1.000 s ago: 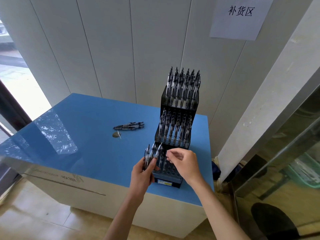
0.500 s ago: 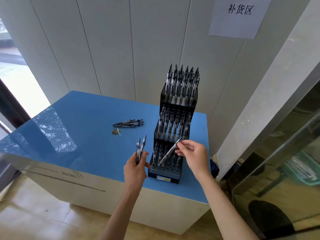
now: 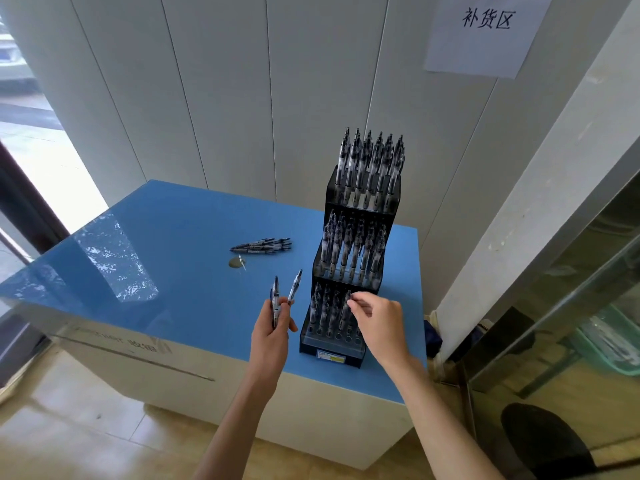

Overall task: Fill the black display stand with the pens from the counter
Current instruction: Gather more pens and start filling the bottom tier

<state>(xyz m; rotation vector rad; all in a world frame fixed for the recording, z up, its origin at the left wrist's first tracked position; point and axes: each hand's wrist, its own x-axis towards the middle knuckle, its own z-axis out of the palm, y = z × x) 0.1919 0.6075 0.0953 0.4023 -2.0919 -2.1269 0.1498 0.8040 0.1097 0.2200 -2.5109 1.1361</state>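
The right hand pinches the top of one clear-barrelled pen with dark fittings between thumb and fingers, the pen standing nearly upright in the lowest tier of the black three-tier plastic display stand, which stands on the right part of the glossy blue table. The left hand has its fingers curled round a few spare pens held fanned just left of the stand, tips up. A small loose bundle of dark pens lies flat on the table, well apart from both hands, beside a small round brownish object that I cannot identify. The upper two tiers look full; the front row of holes in the bottom tier looks open, so the job seems close to done. The likely trouble: the pen may miss its hole and lean against its neighbours, or the wrist may brush the packed pens above and tip them. The fanned spares sit loosely in the left hand, and one could slip and roll on the slick table toward its edge. A white paper sheet on the wall reads "补货区". A small label at the stand's foot is too small to read, and faint lettering on the white cabinet front is not legible.
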